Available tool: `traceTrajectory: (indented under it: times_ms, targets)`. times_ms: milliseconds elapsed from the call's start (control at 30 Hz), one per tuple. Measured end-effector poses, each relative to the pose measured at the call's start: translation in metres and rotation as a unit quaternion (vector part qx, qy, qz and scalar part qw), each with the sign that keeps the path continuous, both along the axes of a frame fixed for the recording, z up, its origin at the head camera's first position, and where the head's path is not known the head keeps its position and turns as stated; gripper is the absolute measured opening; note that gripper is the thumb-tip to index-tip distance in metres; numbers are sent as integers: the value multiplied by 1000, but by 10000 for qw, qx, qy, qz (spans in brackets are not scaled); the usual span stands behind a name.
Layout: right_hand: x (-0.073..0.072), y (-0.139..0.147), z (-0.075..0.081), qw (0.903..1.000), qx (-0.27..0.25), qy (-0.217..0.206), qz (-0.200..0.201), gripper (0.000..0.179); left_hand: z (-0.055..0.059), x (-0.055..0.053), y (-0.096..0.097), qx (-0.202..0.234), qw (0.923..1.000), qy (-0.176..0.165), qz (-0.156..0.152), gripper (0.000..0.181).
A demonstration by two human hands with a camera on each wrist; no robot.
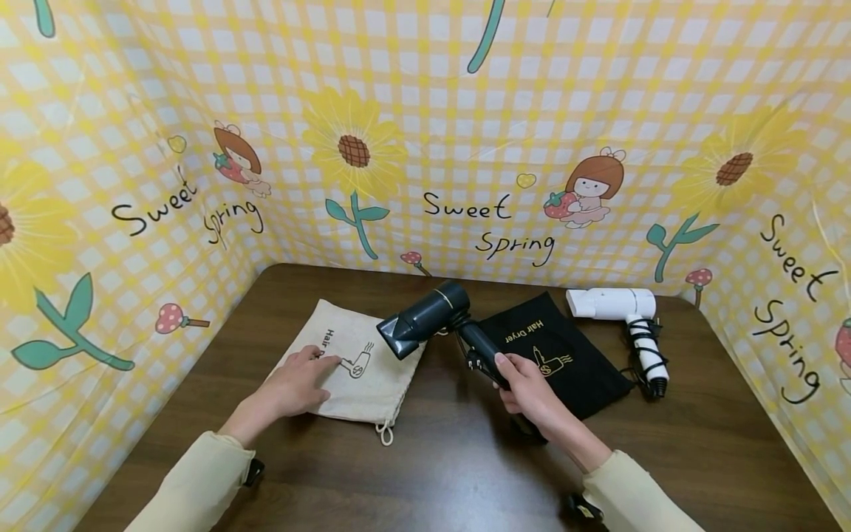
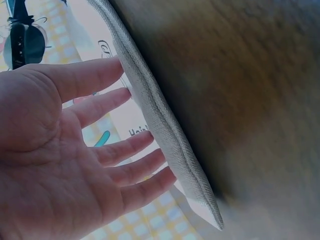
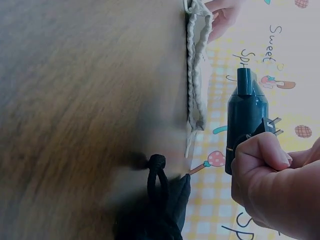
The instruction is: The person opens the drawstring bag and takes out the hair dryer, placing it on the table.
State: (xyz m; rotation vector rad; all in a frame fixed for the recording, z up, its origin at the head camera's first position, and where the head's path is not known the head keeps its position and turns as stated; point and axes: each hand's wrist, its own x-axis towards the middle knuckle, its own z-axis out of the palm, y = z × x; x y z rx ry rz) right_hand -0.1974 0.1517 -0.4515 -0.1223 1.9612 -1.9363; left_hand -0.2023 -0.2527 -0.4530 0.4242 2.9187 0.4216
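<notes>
My right hand [image 1: 532,388] grips the handle of a dark hair dryer [image 1: 432,314], raised over the table with its nozzle pointing left. Its plug [image 3: 270,127] shows beside the fingers in the right wrist view. My left hand [image 1: 299,380] rests its fingertips on a beige drawstring bag [image 1: 385,388] printed "Hair Dryer"; in the left wrist view the fingers are spread and straight, touching the cloth. The bag lies flat, its cord loop at the near right corner. A black drawstring bag [image 1: 585,377] with gold print lies behind the right hand.
At the back right a white hair dryer [image 1: 612,303] lies with its black cord wound round the handle. The brown wooden table [image 1: 399,480] ends at a yellow checked cloth backdrop [image 1: 425,133] behind and at both sides.
</notes>
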Motion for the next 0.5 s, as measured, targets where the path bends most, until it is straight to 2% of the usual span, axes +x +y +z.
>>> traceTrajectory:
  times_ms: [133,267,500]
  targets:
    - [-4,-5,-3,9999,21,-26,-95,38,0,0,2,-180,9998,0,17,53]
    - [-8,-10,-5,9998,46,-91,-193,38,0,1,8,-347,9992,25,199,48]
    - [-14,-18,-6,9992,28,-183,-342,38,-1,3,20,-402,9970,-157,641,59]
